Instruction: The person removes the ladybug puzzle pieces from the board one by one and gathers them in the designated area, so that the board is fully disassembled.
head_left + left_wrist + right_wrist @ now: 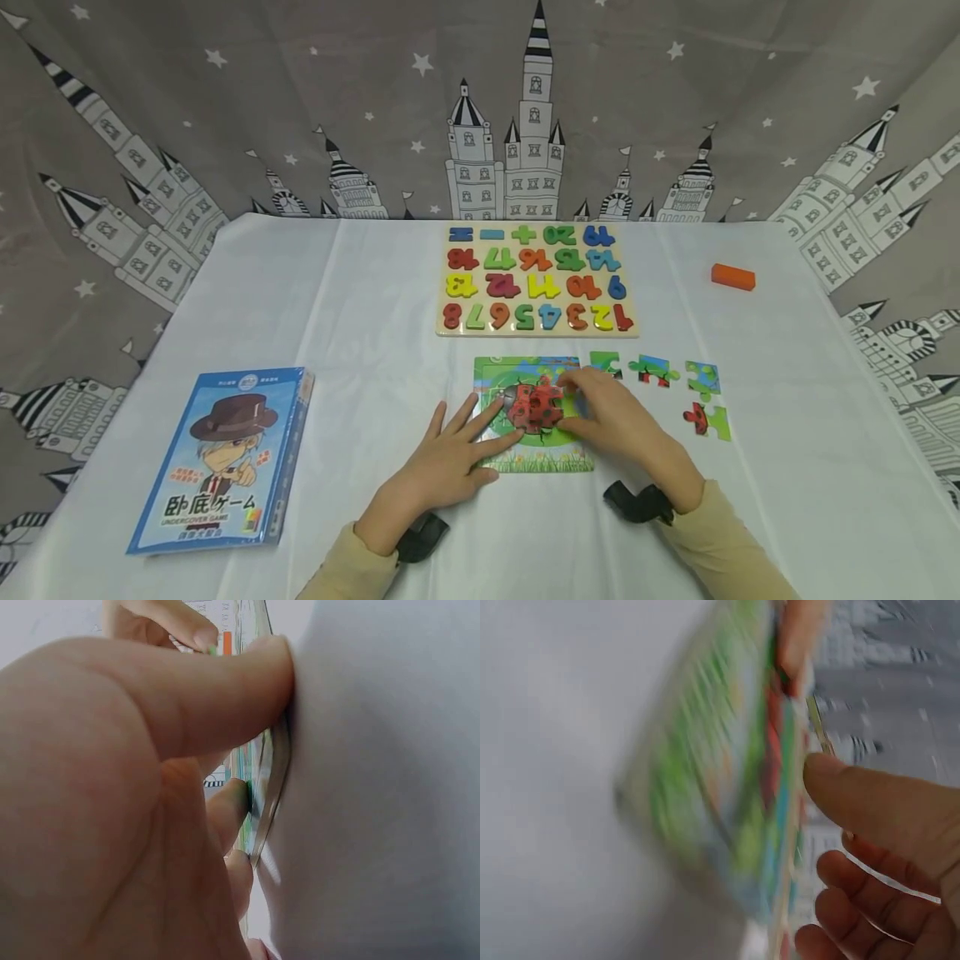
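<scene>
A square ladybug jigsaw puzzle (pixel 532 460) lies on the white table, its tray holding a partly assembled picture. Across its left side my left hand (pixel 450 462) rests with fingers spread, fingertips touching the tray and the ladybug. In the left wrist view, the left thumb (pixel 225 690) lies by the tray's edge. My right hand (pixel 622 421) is over the puzzle's right side, thumb and forefinger pinching a puzzle piece (pixel 815 716), seen nearly edge-on in the right wrist view. Much of that piece is hidden by the fingers.
Several loose puzzle pieces (pixel 654 369) lie right of the tray. Behind it is a wooden number board (pixel 537 327). A blue boxed game (pixel 225 458) lies at left, an orange block (pixel 733 277) at back right. A castle-print curtain (pixel 375 75) hangs behind.
</scene>
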`<act>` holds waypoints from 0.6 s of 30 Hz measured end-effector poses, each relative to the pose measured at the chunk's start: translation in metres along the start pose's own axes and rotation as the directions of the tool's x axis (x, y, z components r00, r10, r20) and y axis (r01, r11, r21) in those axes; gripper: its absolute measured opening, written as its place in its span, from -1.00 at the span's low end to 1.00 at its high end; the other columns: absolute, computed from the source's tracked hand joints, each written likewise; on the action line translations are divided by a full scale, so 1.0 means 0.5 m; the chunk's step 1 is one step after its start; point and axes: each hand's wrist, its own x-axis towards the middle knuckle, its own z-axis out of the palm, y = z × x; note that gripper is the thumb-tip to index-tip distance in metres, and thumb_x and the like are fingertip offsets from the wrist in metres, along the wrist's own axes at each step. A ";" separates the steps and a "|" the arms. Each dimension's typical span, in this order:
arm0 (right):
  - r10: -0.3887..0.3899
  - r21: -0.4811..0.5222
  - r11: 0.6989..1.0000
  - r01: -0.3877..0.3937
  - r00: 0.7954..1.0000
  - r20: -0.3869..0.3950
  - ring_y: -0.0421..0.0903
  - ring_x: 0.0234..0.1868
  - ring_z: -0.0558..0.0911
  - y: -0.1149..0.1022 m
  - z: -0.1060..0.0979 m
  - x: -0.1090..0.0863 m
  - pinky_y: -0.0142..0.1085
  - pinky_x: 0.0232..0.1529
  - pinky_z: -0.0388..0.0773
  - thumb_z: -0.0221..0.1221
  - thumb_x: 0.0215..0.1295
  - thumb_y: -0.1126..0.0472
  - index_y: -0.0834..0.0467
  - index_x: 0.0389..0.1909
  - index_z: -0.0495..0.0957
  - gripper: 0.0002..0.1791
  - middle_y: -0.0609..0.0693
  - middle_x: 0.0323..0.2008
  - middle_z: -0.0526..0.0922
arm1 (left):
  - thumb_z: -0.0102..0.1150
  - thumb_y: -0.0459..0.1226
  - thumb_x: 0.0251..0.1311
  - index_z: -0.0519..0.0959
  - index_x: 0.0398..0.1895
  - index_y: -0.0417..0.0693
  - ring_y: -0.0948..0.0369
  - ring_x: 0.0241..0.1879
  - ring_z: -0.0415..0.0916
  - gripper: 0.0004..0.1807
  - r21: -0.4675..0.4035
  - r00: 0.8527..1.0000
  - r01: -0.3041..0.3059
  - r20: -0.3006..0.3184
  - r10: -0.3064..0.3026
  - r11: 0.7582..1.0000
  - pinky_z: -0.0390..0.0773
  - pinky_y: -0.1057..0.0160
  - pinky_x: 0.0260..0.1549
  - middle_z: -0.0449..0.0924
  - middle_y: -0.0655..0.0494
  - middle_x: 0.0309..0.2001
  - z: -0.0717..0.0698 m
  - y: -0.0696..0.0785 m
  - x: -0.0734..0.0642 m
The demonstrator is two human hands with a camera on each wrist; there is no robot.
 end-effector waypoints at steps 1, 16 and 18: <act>0.005 0.014 1.000 -0.005 1.000 -0.010 -0.05 -0.17 0.47 0.012 -0.010 -0.008 -0.15 -0.15 0.43 0.37 -0.07 0.19 0.20 -0.06 0.46 -0.50 0.00 -0.22 0.52 | -0.04 0.02 0.22 0.18 0.32 0.38 -0.01 0.36 -0.44 -0.43 -0.004 1.000 0.002 0.001 -0.002 1.000 -0.32 -0.23 0.16 -0.19 0.11 0.42 0.000 0.000 -0.001; 0.210 -0.057 0.976 -0.210 0.978 -0.005 -0.01 -0.33 0.39 0.153 -0.112 -0.132 -0.15 -0.36 0.36 0.40 -0.16 0.23 0.26 -0.14 0.50 -0.51 0.04 -0.36 0.50 | -0.05 0.02 0.23 0.18 0.32 0.39 0.00 0.37 -0.44 -0.44 -0.003 1.000 0.008 0.013 -0.008 1.000 -0.32 -0.23 0.17 -0.18 0.12 0.42 -0.001 0.002 0.000; 0.232 -0.059 0.971 -0.231 0.973 0.002 0.01 -0.31 0.39 0.156 -0.111 -0.132 -0.12 -0.33 0.37 0.40 -0.16 0.24 0.27 -0.14 0.50 -0.51 0.05 -0.36 0.48 | -0.05 0.02 0.23 0.18 0.32 0.39 0.00 0.37 -0.45 -0.44 -0.004 1.000 0.010 0.013 -0.010 1.000 -0.33 -0.23 0.17 -0.19 0.12 0.42 -0.001 0.002 -0.001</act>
